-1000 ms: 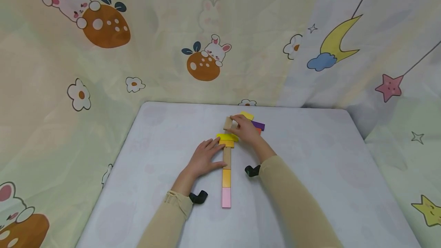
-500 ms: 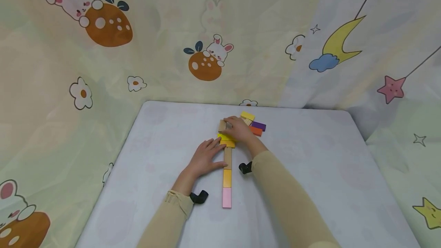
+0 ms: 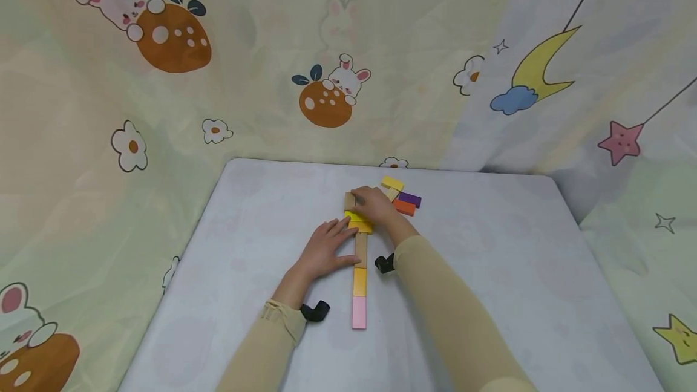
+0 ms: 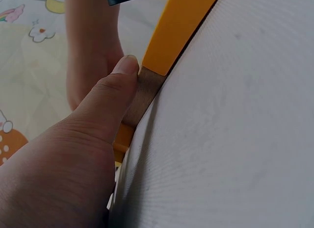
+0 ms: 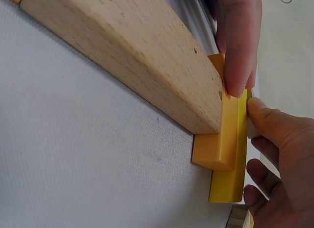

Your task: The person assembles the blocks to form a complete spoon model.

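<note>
My left hand [image 3: 323, 253] lies beside a row of blocks with its fingers extended. Its fingertips touch the orange crosswise block [image 3: 362, 228], and its thumb lies against the natural wood block [image 4: 147, 88]. Beyond the orange one sits a yellow crosswise block [image 5: 230, 186]. At the row's far end, my right hand [image 3: 377, 206] pinches a small plain wooden block [image 3: 350, 201] against or very near the yellow one; the fingers partly hide it. Nearer the front, the row continues with a yellow-orange block [image 3: 360, 283] and a pink block [image 3: 359, 313].
Loose blocks lie behind my right hand: a yellow block [image 3: 392, 183], a plain wooden block [image 3: 392, 193], a purple block [image 3: 410, 199] and an orange-red block [image 3: 405, 207]. The white table [image 3: 490, 259] meets a printed cloth backdrop [image 3: 245, 65] at its far edge.
My right hand has brought the small wooden block left and slightly closer, up to the yellow crosswise block. The left hand stays in place. More of the loose blocks now shows.
</note>
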Motion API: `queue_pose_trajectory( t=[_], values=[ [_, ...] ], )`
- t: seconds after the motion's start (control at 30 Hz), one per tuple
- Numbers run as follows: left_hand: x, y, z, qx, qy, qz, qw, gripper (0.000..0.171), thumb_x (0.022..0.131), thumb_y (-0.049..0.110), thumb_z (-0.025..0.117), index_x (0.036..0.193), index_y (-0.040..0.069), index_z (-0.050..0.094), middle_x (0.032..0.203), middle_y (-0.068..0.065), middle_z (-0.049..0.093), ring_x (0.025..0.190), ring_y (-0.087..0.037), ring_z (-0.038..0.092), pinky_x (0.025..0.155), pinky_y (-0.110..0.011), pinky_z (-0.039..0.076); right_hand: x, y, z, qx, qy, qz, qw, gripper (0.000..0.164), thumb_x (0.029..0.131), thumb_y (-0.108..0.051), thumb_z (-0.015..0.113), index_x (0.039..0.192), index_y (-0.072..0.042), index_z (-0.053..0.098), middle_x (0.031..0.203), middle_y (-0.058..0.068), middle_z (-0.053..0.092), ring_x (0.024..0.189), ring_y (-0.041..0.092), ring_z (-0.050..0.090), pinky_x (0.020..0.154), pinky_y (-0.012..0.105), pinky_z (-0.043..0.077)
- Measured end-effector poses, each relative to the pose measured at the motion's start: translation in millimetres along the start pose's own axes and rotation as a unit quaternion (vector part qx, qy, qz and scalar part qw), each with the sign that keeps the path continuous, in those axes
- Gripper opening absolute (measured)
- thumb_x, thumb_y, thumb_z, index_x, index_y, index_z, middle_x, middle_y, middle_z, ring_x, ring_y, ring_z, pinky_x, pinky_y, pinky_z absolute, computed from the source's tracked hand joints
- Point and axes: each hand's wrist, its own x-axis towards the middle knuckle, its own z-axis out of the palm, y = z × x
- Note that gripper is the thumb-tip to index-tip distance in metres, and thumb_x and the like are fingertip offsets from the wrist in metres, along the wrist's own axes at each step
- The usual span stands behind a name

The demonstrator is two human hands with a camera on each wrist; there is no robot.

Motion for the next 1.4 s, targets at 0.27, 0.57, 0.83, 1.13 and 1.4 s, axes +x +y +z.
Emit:
queue_pose_trajectory(
  t=[0.27, 0.57, 0.83, 1.13, 1.4],
  values=[
    [-0.1, -0.3, 0.8, -0.004, 0.010, 0.009, 0.9999, 0.079, 0.086, 0.073, 0.054, 0.151, 0.031, 0.042, 0.165, 0.003, 0.024, 0.150, -0.028, 0.026, 0.124, -0.048, 0.020, 2.1, 0.4, 2.1, -0.015, 0.002, 0.010, 1.000, 0.055, 0.097, -0.041, 0.061, 0.146, -0.021, 0.049, 0.150, 0.002, 0.049, 0.143, 0.028, 0.040, 0.123, 0.049, 0.027],
    [-1.1, 0.0, -0.4, -0.005, 0.015, 0.013, 0.9998, 0.078, 0.086, 0.070, 0.057, 0.150, 0.029, 0.044, 0.164, 0.001, 0.026, 0.149, -0.029, 0.028, 0.123, -0.049, 0.022, 3.0, -0.9, 6.5, -0.022, 0.007, 0.015, 1.000, 0.056, 0.097, -0.044, 0.059, 0.146, -0.020, 0.049, 0.150, 0.003, 0.050, 0.144, 0.028, 0.038, 0.126, 0.047, 0.016],
    [0.6, -1.3, 1.2, 0.000, 0.004, 0.004, 1.0000, 0.079, 0.085, 0.074, 0.055, 0.151, 0.032, 0.040, 0.165, 0.004, 0.022, 0.151, -0.027, 0.025, 0.125, -0.046, 0.019, 4.5, 1.0, 10.7, -0.034, 0.021, 0.016, 0.999, 0.052, 0.099, -0.043, 0.057, 0.146, -0.024, 0.050, 0.150, 0.000, 0.050, 0.141, 0.029, 0.041, 0.121, 0.050, 0.029],
    [1.2, -0.9, 2.8, 0.005, 0.002, 0.002, 1.0000, 0.080, 0.085, 0.075, 0.052, 0.152, 0.033, 0.039, 0.166, 0.005, 0.021, 0.151, -0.027, 0.025, 0.125, -0.047, 0.019, 1.9, 1.3, 8.9, -0.044, 0.030, 0.003, 0.999, 0.051, 0.099, -0.043, 0.056, 0.145, -0.022, 0.050, 0.150, 0.000, 0.051, 0.141, 0.028, 0.042, 0.122, 0.050, 0.028],
    [0.8, 0.8, 1.8, 0.000, 0.007, -0.002, 1.0000, 0.080, 0.085, 0.075, 0.053, 0.151, 0.033, 0.041, 0.165, 0.005, 0.023, 0.150, -0.027, 0.026, 0.125, -0.048, 0.020, -18.1, 15.4, -5.7, 0.018, 0.088, -0.013, 0.996, 0.041, 0.102, -0.033, 0.053, 0.140, -0.018, 0.057, 0.148, 0.003, 0.052, 0.141, 0.028, 0.041, 0.122, 0.050, 0.026]
  ],
)
